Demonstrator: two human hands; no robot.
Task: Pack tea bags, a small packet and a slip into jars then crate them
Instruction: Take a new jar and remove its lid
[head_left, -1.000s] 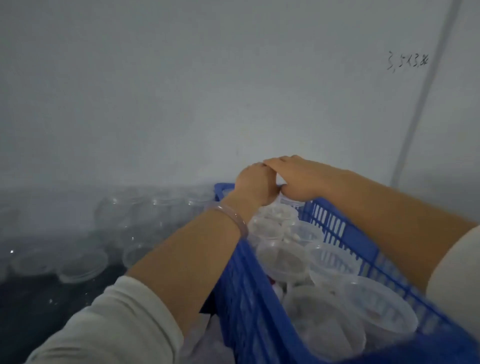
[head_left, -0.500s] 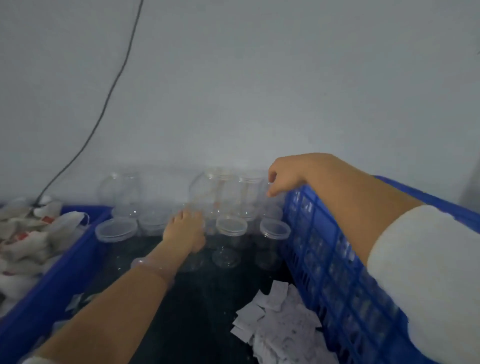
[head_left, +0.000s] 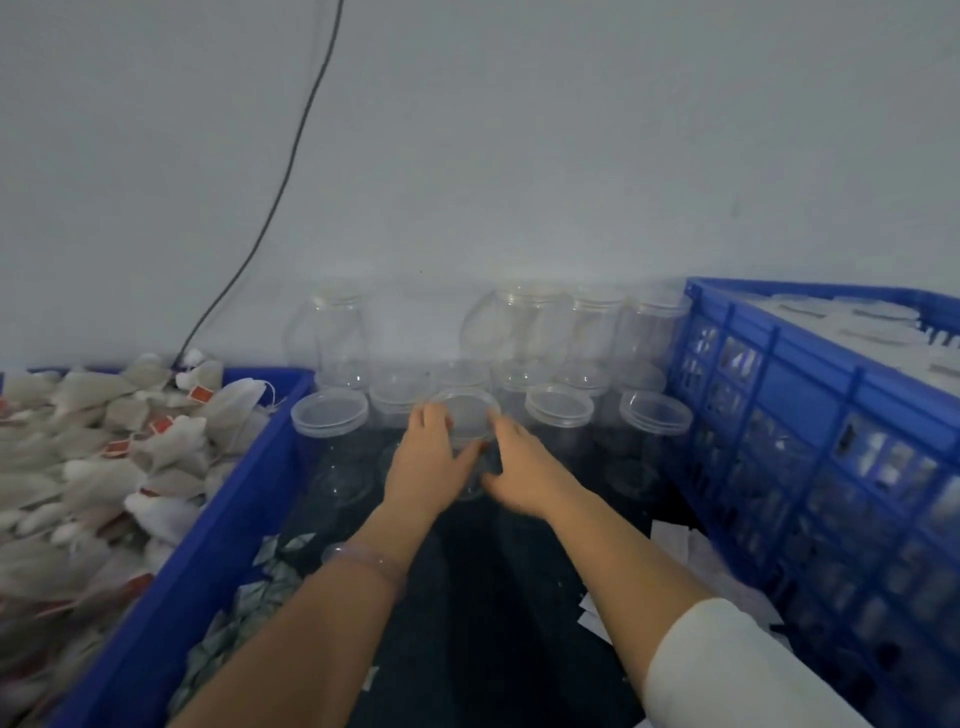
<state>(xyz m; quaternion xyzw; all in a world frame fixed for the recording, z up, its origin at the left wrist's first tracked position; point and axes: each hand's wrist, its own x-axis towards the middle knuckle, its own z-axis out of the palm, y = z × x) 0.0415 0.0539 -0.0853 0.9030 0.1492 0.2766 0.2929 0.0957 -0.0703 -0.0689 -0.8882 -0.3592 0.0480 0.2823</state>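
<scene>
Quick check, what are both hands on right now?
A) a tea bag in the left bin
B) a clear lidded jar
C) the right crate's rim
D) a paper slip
B: the left hand and right hand hold the clear jar from either side.

Transparent colourless jars (head_left: 330, 413) on a dark tabletop (head_left: 493, 623), between a plain blue bin (head_left: 208, 561) of off-white tea bags (head_left: 93, 452) with red tags (head_left: 200, 395) and a blue lattice-patterned crate (head_left: 769, 374); white slips (head_left: 670, 540), white sleeve (head_left: 727, 670), black cable (head_left: 291, 156), pale grey wall (head_left: 571, 156).
</scene>
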